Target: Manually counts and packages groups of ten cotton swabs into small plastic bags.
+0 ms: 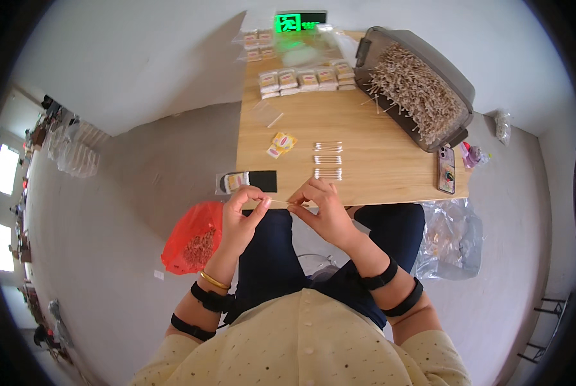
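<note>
Left fingers (pixel 262 205), right fingers (pixel 302 211) pinching one thin strand (pixel 279 202), yellow labels (pixel 284 141), green sign (pixel 288 23)

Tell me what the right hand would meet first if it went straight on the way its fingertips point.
Apart from the thin stick it pinches, the right hand would probably meet the left hand first, at the fingertips, though depth is unclear here.

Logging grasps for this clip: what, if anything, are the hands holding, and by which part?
A thin pale strand: the left hand pinches it toward its left end, the right hand toward its right; its exact kind cannot be told.
</note>
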`<state>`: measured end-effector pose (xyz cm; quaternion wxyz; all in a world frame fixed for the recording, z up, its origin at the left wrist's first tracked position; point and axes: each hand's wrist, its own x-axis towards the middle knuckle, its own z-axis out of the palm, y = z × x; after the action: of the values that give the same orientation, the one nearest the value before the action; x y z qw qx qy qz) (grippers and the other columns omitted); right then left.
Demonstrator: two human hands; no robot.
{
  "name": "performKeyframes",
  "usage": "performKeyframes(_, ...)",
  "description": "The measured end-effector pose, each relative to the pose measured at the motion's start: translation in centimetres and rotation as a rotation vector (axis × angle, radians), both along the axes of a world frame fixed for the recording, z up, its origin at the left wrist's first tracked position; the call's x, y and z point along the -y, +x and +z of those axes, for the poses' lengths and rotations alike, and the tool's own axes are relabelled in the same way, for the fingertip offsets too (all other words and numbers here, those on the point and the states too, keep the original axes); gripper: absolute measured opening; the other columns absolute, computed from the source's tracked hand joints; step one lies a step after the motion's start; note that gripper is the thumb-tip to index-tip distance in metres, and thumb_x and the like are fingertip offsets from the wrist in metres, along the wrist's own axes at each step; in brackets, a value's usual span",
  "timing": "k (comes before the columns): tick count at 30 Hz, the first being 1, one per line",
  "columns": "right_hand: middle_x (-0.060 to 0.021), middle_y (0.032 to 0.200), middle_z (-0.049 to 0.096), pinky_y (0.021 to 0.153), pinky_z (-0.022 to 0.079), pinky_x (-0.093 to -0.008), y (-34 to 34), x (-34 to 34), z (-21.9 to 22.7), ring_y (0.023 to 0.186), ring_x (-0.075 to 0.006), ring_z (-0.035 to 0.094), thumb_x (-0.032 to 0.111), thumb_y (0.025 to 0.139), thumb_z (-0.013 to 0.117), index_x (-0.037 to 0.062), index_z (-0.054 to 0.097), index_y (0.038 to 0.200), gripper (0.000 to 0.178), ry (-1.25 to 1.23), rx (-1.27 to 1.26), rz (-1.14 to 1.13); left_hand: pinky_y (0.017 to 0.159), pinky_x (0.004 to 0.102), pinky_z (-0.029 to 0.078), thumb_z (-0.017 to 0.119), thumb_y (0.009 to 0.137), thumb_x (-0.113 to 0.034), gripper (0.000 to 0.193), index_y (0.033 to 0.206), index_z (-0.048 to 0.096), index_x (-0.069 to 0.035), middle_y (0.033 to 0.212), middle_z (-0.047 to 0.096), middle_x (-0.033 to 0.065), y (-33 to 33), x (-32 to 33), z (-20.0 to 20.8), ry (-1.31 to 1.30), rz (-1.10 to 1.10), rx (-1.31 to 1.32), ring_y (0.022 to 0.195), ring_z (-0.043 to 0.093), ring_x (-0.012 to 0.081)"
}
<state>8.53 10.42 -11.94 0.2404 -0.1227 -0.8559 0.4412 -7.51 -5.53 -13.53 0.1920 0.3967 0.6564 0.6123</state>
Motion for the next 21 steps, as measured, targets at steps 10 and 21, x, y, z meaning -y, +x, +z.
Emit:
performKeyframes(10, -0.0131, 0.099, 0.067, 0.085, 0.053, -0.0382, 3.0, -0.9, -2.9, 0.091, -0.0279, 0.066, 0.012, 0.087, 0.078, 0.0043, 0.072, 0.109, 0.024, -0.096, 0.159, -0.075, 0.09, 0.0366, 0.051, 0.077, 0.088, -0.016, 0.021, 0.106, 0.073, -0.004, 0.104, 0.072, 0.0098, -10.5, 19.0, -3.6, -0.45, 0.466, -0.368, 0.095, 0.067, 0.0235)
performKeyframes(21, -0.0125, 0.097, 0.068, 0.085, 0.053, -0.0386, 5.1, -3.2, -6.4, 0.092, -0.0277, 0.066, 0.012, 0.089, 0.074, 0.0042, 0.072, 0.105, 0.017, -0.139, 0.212, -0.187, 0.093, 0.0358, 0.054, 0.077, 0.091, -0.023, 0.032, 0.113, 0.07, -0.001, 0.106, 0.073, 0.0114, -7.2, 13.0, -5.8, -0.962, -0.146, -0.18, 0.102, 0.069, 0.0234)
